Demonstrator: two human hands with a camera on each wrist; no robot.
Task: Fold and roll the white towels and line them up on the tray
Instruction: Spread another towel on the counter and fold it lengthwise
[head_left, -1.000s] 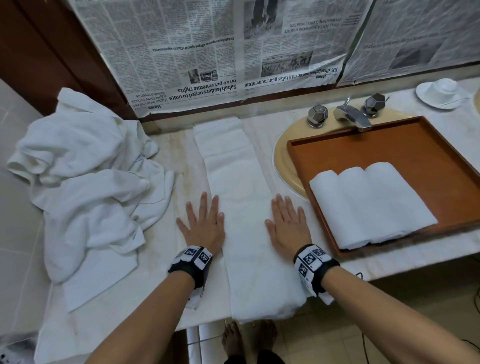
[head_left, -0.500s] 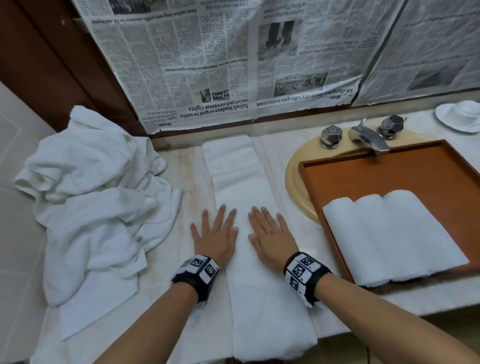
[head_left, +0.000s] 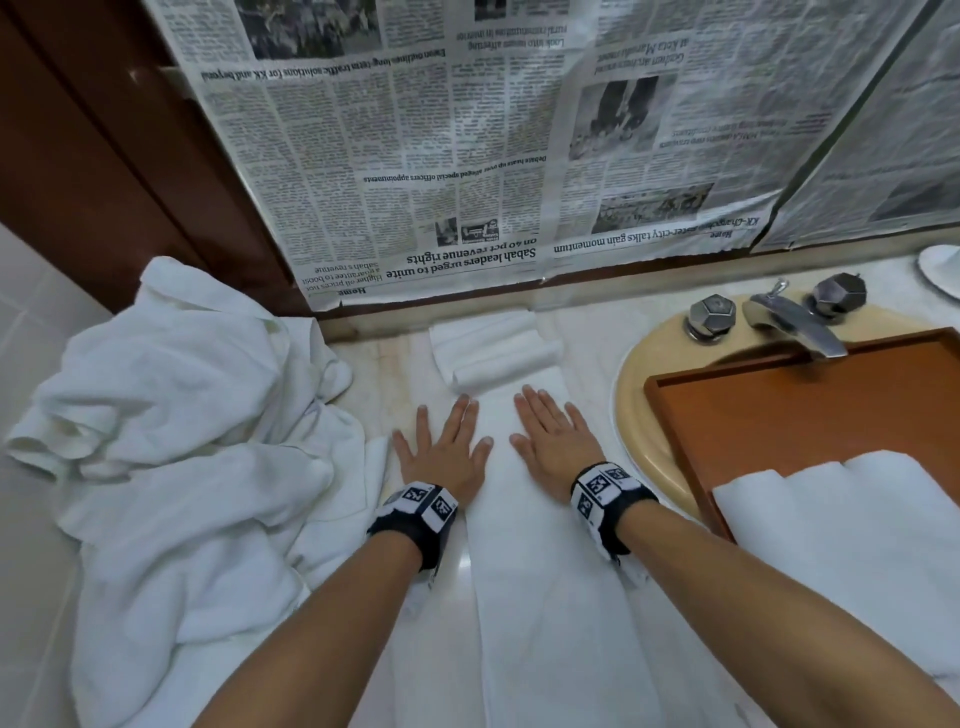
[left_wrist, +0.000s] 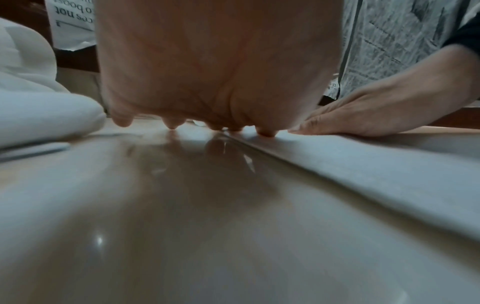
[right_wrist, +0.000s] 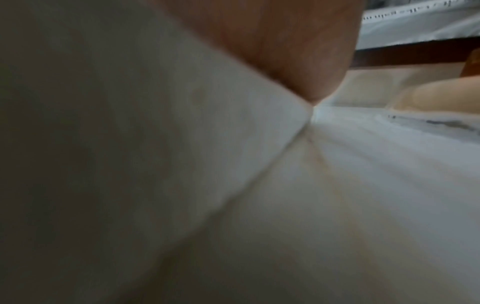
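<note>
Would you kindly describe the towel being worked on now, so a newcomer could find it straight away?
Start at the beige sink basin holding the wooden tray; just left of it, on the marble counter, lies a long folded towel strip. The left hand and right hand press flat on it. Unlike the crumpled towel heap or the rolled towels on the tray, it is flat and narrow.

Pale marble countertop (head_left: 395, 364), glossy and faintly stained, running along a newspaper-covered wall. Lying directly on it: a long folded white towel strip (head_left: 550, 597) down the middle, far end bunched into loose folds; a heap of crumpled white towels (head_left: 171, 441) at the left, touching the counter's back edge; a white saucer (head_left: 940, 267) at far right, possibly with a cup on it. Set into it at right, a beige sink basin (head_left: 644, 415) with chrome faucet (head_left: 789, 322), bridged by a wooden tray (head_left: 779, 415).
</note>
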